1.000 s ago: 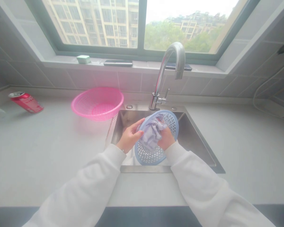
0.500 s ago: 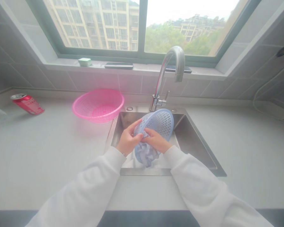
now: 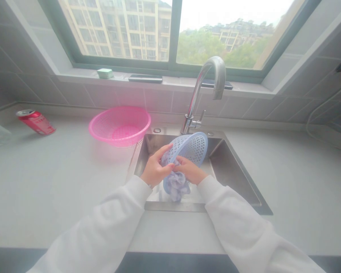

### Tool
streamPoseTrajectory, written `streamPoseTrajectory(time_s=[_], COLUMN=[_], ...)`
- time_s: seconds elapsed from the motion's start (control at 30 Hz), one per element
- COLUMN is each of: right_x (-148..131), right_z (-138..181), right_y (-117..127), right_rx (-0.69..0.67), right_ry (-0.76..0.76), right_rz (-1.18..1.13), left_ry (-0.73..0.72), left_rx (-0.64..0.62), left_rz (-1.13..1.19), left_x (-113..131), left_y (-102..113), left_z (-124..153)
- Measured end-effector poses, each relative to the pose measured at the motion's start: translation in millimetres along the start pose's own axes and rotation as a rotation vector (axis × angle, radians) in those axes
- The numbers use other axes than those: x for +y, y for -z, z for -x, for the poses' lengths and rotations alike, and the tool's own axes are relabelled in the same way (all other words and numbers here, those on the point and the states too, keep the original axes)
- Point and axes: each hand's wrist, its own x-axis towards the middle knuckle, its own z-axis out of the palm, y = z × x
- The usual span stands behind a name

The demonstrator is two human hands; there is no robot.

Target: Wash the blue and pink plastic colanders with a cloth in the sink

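A light blue plastic basket (image 3: 197, 149) with a pierced wall is tilted on its side over the steel sink (image 3: 235, 178). My left hand (image 3: 156, 167) is closed on the basket's left side, thumb over the rim and fingers behind it. Reaching to the rim near the middle, my right hand (image 3: 190, 168) grips a pale lavender cloth (image 3: 178, 185) against the basket. The cloth is bunched and hangs below both hands into the sink. My right fingertips are partly hidden by the cloth and the rim.
Behind the sink rises a chrome faucet (image 3: 206, 76). To its left a pink basket (image 3: 121, 127) stands on the white counter (image 3: 68, 182), with a red can (image 3: 36, 122) farther left. A green block (image 3: 105, 73) and a dark flat object (image 3: 145, 79) lie on the windowsill.
The view has shifted slightly. My right hand and the cloth have moved a little along the basket's rim, and the hanging cloth is bunched differently. Both hands keep their hold.
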Motion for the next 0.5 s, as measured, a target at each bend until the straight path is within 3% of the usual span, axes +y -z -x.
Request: streamPoseTrajectory(time_s=[0.13, 0.2, 0.33, 0.5], right_x=[6, 7, 1, -8], right_z=[2, 3, 5, 4], right_y=[3, 5, 6, 13], right_rx=[-0.13, -0.117, 0.043, 0.214], right_ry=[-0.08, -0.068, -0.012, 0.099], right_rz=[0.284, 0.169, -0.236, -0.424], left_ry=[-0.025, -0.018, -0.011, -0.081], left_rx=[-0.024, -0.051, -0.074, -0.179], left_rz=[-0.167, -0.183, -0.151, -0.153], left_x=[-1, -2, -7, -9], left_y=[4, 3, 2, 7], left_z=[2, 4, 5, 3])
